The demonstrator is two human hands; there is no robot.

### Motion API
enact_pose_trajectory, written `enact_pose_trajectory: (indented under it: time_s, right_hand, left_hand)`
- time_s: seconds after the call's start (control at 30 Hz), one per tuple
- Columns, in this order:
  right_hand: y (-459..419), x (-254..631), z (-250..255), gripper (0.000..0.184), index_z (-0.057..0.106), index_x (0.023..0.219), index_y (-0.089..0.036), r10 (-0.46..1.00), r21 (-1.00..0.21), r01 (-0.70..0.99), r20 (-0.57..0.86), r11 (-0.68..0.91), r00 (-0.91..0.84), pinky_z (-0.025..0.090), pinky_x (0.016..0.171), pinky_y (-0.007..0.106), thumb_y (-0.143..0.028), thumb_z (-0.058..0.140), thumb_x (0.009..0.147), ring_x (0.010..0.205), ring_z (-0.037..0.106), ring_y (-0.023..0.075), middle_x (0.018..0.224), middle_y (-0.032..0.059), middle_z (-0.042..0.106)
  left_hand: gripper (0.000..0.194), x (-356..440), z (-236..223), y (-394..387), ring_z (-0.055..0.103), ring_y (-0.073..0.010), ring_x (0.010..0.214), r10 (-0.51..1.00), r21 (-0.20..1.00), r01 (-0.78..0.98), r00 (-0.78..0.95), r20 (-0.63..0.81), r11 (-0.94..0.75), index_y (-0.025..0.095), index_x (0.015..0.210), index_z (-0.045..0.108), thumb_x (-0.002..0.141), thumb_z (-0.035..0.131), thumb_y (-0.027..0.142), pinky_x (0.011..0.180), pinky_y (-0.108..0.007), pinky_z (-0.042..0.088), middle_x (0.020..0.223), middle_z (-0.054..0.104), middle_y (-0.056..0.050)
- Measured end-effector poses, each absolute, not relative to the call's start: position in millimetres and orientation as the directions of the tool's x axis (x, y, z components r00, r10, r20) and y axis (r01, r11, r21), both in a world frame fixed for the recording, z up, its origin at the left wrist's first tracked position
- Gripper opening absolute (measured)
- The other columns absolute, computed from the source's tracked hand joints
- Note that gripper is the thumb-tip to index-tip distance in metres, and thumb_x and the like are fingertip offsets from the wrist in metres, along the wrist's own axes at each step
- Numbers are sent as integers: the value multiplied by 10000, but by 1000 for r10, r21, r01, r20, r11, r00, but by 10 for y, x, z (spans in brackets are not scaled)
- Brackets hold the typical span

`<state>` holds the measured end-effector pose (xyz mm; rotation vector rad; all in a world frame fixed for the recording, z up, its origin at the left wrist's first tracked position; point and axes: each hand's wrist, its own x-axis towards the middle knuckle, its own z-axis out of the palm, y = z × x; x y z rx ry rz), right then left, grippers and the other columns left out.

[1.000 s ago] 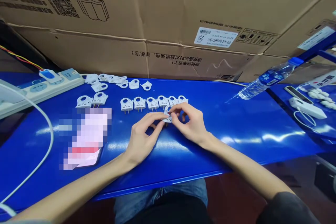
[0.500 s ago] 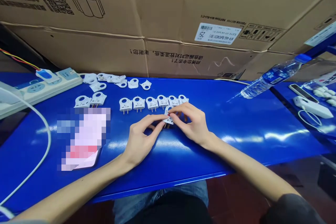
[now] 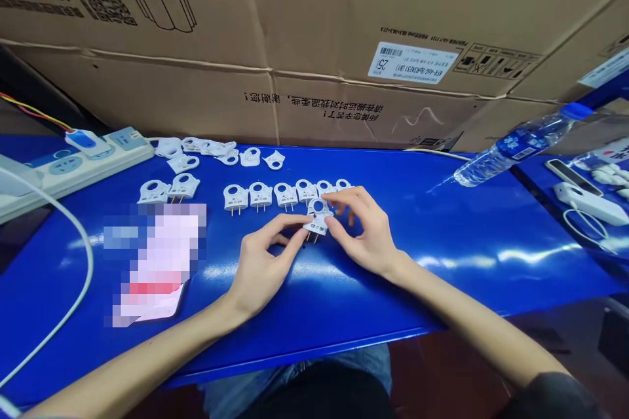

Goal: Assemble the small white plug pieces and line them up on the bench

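Head view, as it reaches me remotely: white ringed plug piece [image 3: 317,225], one, in hand at the desk [image 3: 417,229], just in front of a line of its kind, metal pins beneath. Left hand [image 3: 263,254], one: grip narrow, thumb and fingertips pinching the piece's left side. Right hand [image 3: 371,232], one: grip curled about its right side; whether pressing or merely flanking, I cannot tell. Row of pieces [image 3: 260,198], six, set out in line; pins plain on the nearer ones, so I judge these done. Pair of pieces [image 3: 183,190], left of the row, near the phone [image 3: 164,275]; pins under one, probably done too. Loose pieces [image 3: 249,161], several, along the carton [image 3: 314,46]; I make out no pins there, so I list these as left. Held piece: entered as partway.
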<state>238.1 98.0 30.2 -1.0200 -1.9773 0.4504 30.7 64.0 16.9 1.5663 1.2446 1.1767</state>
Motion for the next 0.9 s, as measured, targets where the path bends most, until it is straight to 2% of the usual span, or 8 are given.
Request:
enact_pose_trajectory:
  time_s: [0.17,0.3,0.53,0.67,0.8,0.9]
  right_hand:
    - [998,2418,347,522,540,1413,-296,787,-601,509,448,616,-424,603,898,458,-354,743,936,1165,646,279,1320,90,672]
    - [1006,2422,330,579,498,1468,-305,791,-596,523,411,609,-454,593,951,492,-339,734,940,1250,615,297,1374,98,654]
    - [986,2391,298,561,501,1449,-289,802,-578,557,437,597,-406,596,930,511,-315,721,933,1156,662,304,1254,97,706]
    - [978,2386,294,541,502,1444,-283,796,-560,566,434,606,-423,602,915,495,-309,713,947,1146,667,298,1251,100,711]
    - [995,2398,314,546,515,1429,-279,786,-547,565,451,617,-422,601,899,470,-309,733,929,1103,680,282,1206,84,728]
    - [1061,2457,348,543,529,1411,-275,784,-534,578,475,617,-399,593,891,457,-289,738,910,1084,680,276,1205,76,733]
  left_hand:
    - [222,300,179,658,738,-155,774,986,961,219,56,158,-167,268,1107,760,950,691,410,667,-261,630,1065,793,-23]
    - [199,300,179,658,743,-158,837,984,953,246,66,165,-176,279,1103,766,950,696,385,715,-261,629,1087,791,-15]
    - [184,300,182,668,738,-176,895,973,930,284,59,225,-232,269,1085,769,946,698,366,673,-265,611,1084,792,-31]
    - [179,290,173,677,734,-174,923,964,920,286,76,256,-267,268,1095,766,954,691,350,680,-259,608,1095,785,-35]
    - [190,289,181,662,740,-176,927,967,923,287,86,241,-256,273,1106,765,953,688,356,672,-253,612,1102,786,-32]
    - [249,294,205,636,740,-164,886,974,929,294,98,206,-226,296,1190,741,957,680,362,681,-258,618,1075,784,-23]
